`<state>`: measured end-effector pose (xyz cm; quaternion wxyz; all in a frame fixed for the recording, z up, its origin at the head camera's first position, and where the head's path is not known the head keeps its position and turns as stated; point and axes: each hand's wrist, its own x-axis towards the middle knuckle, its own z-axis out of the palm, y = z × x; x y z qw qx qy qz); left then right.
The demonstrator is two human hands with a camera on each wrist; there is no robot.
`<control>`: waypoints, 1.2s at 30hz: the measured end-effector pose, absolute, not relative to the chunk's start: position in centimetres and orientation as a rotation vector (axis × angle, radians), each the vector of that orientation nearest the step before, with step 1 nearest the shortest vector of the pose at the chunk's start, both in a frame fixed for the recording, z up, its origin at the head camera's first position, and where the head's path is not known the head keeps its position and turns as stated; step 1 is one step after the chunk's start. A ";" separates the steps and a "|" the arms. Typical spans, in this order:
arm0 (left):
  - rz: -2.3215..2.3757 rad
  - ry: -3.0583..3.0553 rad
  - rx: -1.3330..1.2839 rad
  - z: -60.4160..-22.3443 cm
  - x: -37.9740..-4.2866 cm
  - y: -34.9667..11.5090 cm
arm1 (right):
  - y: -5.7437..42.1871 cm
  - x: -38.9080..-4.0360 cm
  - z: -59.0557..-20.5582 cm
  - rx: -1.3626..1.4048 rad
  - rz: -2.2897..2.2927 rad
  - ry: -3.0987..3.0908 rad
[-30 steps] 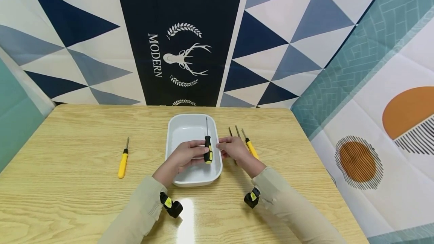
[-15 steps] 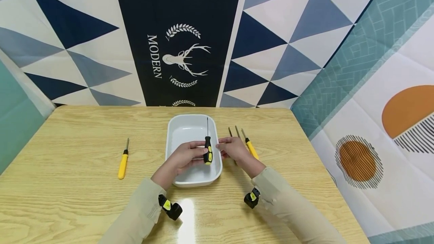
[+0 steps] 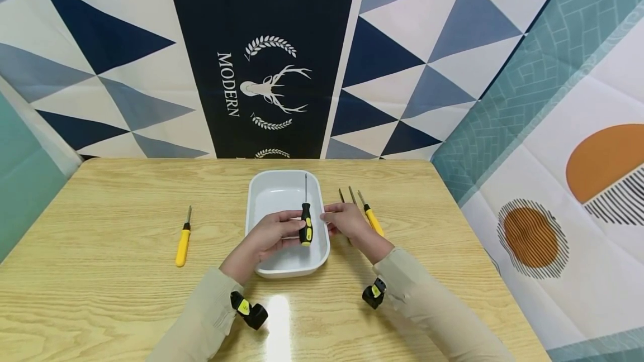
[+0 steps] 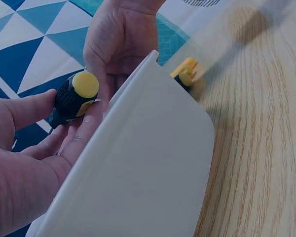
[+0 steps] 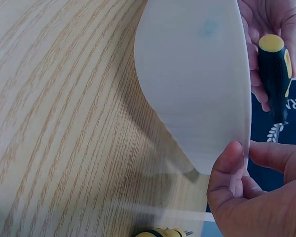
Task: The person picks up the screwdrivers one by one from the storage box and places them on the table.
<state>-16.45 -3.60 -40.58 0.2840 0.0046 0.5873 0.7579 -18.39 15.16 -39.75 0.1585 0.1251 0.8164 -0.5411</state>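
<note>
Over the white tray (image 3: 266,183), my left hand (image 3: 271,236) holds a black-and-yellow screwdriver (image 3: 306,222) by its handle, thumb on one side and fingers on the other. Its thin shaft points toward the back of the table. In the left wrist view the handle's yellow end (image 4: 86,84) faces the camera. My right hand (image 3: 349,222) pinches the tray's right rim between thumb and fingers, as the right wrist view shows at the tray wall (image 5: 197,84).
A yellow screwdriver (image 3: 183,244) lies on the table (image 3: 115,211) to the left. Right of the tray lie more screwdrivers, one with a yellow handle (image 3: 373,220); my right hand partly covers the others. A patterned cloth (image 3: 271,15) hangs behind the table.
My left hand and the screwdriver have shifted very slightly left and toward me. The right hand keeps its hold on the tray rim, and the tray stays in place.
</note>
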 end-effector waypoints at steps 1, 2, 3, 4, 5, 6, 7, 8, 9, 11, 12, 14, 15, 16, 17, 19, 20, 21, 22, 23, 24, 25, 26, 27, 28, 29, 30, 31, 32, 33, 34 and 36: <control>2.029 1.566 0.002 -40.5 -16.4 -3.6 | 15.2 -18.4 -39.8 0.357 -1.549 2.333; 2.029 1.564 0.006 -40.5 -16.4 -3.7 | 15.2 -18.4 -39.8 0.352 -1.549 2.334; 2.026 1.562 0.005 -40.5 -16.4 -3.7 | 15.2 -18.4 -39.8 0.349 -1.550 2.334; 2.025 1.558 0.009 -40.5 -16.3 -3.7 | 15.2 -18.4 -39.8 0.345 -1.551 2.334; 2.027 1.552 0.006 -40.5 -16.3 -3.8 | 15.1 -18.4 -39.8 0.343 -1.554 2.333; 2.028 1.547 0.009 -40.5 -16.3 -3.8 | 15.1 -18.4 -39.8 0.339 -1.555 2.333; 2.028 1.543 0.010 -40.5 -16.3 -3.8 | 15.1 -18.3 -39.8 0.337 -1.557 2.333; 2.029 1.541 0.013 -40.5 -16.2 -3.9 | 15.1 -18.4 -39.8 0.336 -1.558 2.332; 2.032 1.536 0.004 -40.4 -16.2 -3.8 | 15.1 -18.4 -39.7 0.338 -1.560 2.331; 2.035 1.529 -0.007 -40.4 -16.2 -3.8 | 15.1 -18.3 -39.7 0.344 -1.564 2.330; 2.034 1.530 -0.009 -40.4 -16.2 -3.9 | 15.1 -18.3 -39.7 0.349 -1.564 2.330; 2.034 1.531 -0.017 -40.4 -16.2 -3.9 | 15.1 -18.3 -39.6 0.357 -1.561 2.331; 2.035 1.531 -0.019 -40.3 -16.2 -3.9 | 15.1 -18.3 -39.6 0.357 -1.560 2.333; 2.035 1.531 -0.012 -40.3 -16.2 -3.9 | 15.1 -18.3 -39.6 0.363 -1.562 2.330; 2.035 1.531 -0.007 -40.3 -16.1 -3.9 | 15.1 -18.3 -39.6 0.367 -1.563 2.328; 2.036 1.531 -0.001 -40.2 -16.0 -3.9 | 15.1 -18.3 -39.6 0.363 -1.561 2.329; 2.038 1.529 0.001 -40.2 -16.0 -4.0 | 15.1 -18.3 -39.6 0.356 -1.562 2.330; 2.039 1.527 -0.001 -40.1 -16.0 -4.0 | 15.1 -18.3 -39.6 0.354 -1.565 2.328; 2.040 1.528 0.004 -40.1 -15.9 -4.0 | 15.1 -18.3 -39.6 0.355 -1.566 2.324; 2.039 1.529 0.003 -40.1 -15.9 -4.1 | 15.1 -18.3 -39.6 0.350 -1.565 2.325; 2.041 1.531 0.002 -40.1 -15.8 -4.2 | 15.1 -18.3 -39.6 0.344 -1.565 2.326; 2.040 1.533 0.005 -40.1 -15.8 -4.2 | 15.1 -18.3 -39.6 0.343 -1.568 2.323; 2.040 1.536 0.009 -40.1 -15.8 -4.3 | 15.1 -18.3 -39.6 0.342 -1.571 2.322; 2.040 1.540 0.014 -40.0 -15.7 -4.4 | 15.0 -18.3 -39.6 0.347 -1.573 2.319; 2.040 1.541 0.020 -40.0 -15.7 -4.5 | 15.0 -18.3 -39.6 0.344 -1.571 2.323; 2.041 1.542 0.022 -40.1 -15.7 -4.6 | 15.0 -18.2 -39.6 0.345 -1.571 2.323; 2.042 1.544 0.026 -40.1 -15.6 -4.8 | 15.0 -18.2 -39.6 0.348 -1.571 2.324; 2.043 1.545 0.029 -40.1 -15.7 -4.9 | 14.9 -18.2 -39.6 0.354 -1.571 2.323; 2.044 1.546 0.031 -40.1 -15.6 -5.0 | 15.0 -18.2 -39.6 0.357 -1.569 2.327; 2.048 1.547 0.032 -40.1 -15.7 -5.1 | 15.0 -18.2 -39.6 0.361 -1.567 2.329; 2.051 1.548 0.033 -40.1 -15.7 -5.2 | 15.0 -18.2 -39.6 0.363 -1.565 2.331; 2.055 1.552 0.027 -40.1 -15.6 -5.5 | 15.0 -18.1 -39.6 0.369 -1.565 2.332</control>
